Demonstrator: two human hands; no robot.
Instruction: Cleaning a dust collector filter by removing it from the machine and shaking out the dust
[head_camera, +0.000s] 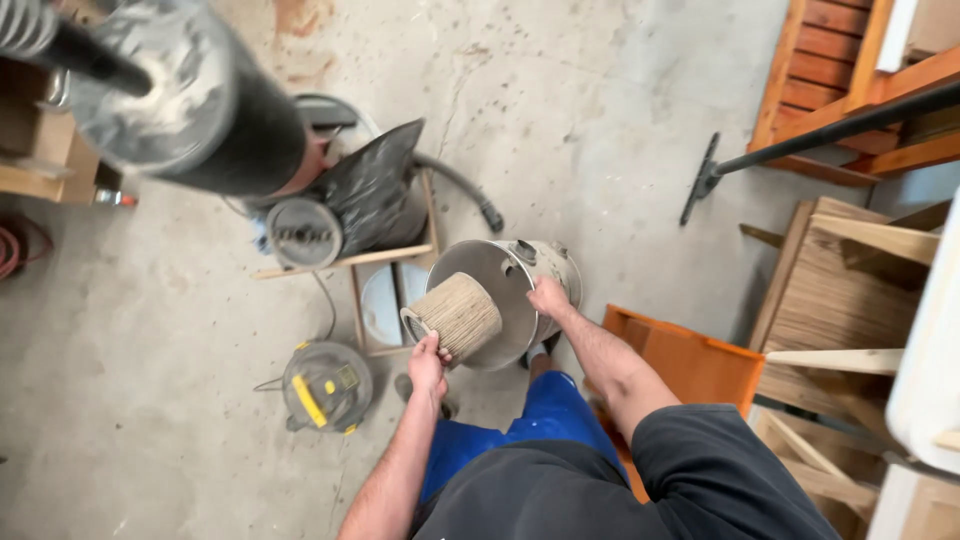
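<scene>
My left hand (428, 362) grips the lower end of a tan pleated cylindrical filter (458, 314), holding it tilted in front of the mouth of a round metal canister (497, 290). My right hand (549, 297) holds the canister by its rim on the right side, tipping its open end toward me. The filter lies partly over the canister's opening; I cannot tell whether it touches the inside.
A vacuum motor head (326, 385) with yellow clips lies on the concrete floor at lower left. A black bag (372, 185) and hose (462, 190) sit on a wooden frame (350, 262). An orange box (690, 362) stands to my right. Wooden shelving (850, 300) and a black pole (830, 130) are at right.
</scene>
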